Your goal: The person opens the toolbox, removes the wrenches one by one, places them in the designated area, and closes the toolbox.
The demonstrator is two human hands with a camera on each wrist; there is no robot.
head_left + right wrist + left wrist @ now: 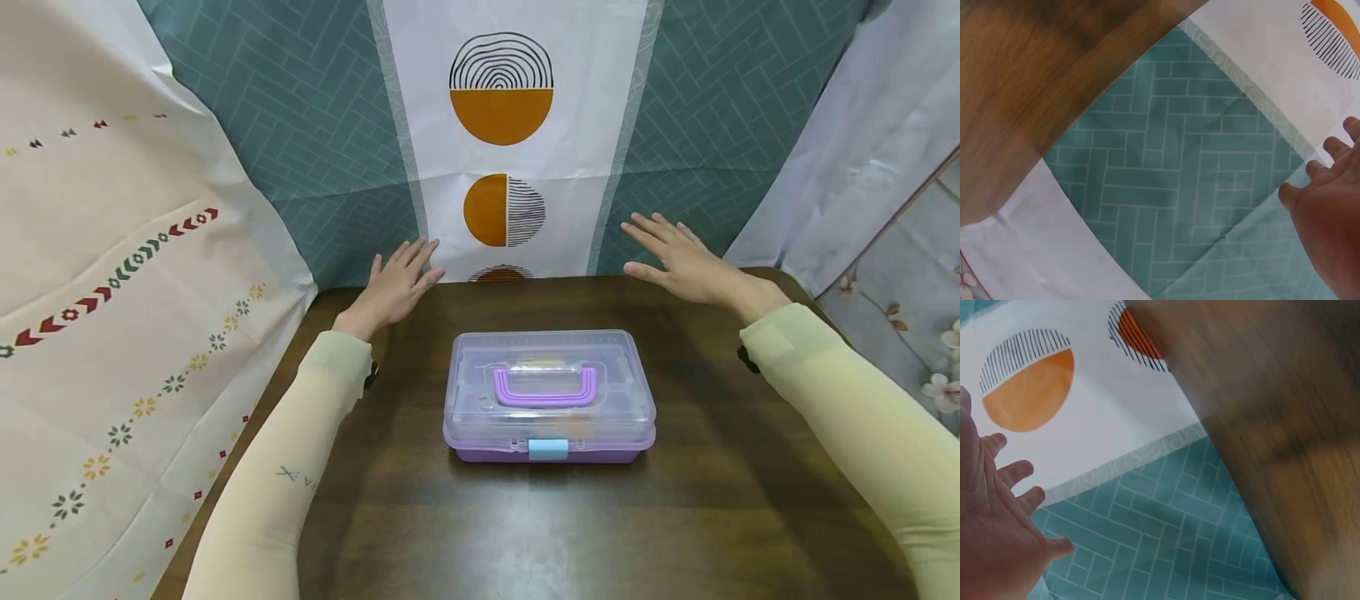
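A plastic storage box [550,421] with a clear lid, a purple base and a light blue latch [548,449] sits closed on the wooden table. Its purple handle [545,399] lies flat on the lid. Beyond the box to the left, my left hand [397,287] is raised with fingers spread, holding nothing. My right hand [686,260] is held up past the box on the right, fingers extended and nothing in it. Both wrist views show the hands, left [1000,512] and right [1332,200], against the curtain, with the box out of frame.
The brown wooden table [480,525] ends at a green and white patterned curtain [337,167] at the back. A cream cloth with embroidered patterns [135,333] hangs along the left side. White floral fabric [900,275] hangs on the right.
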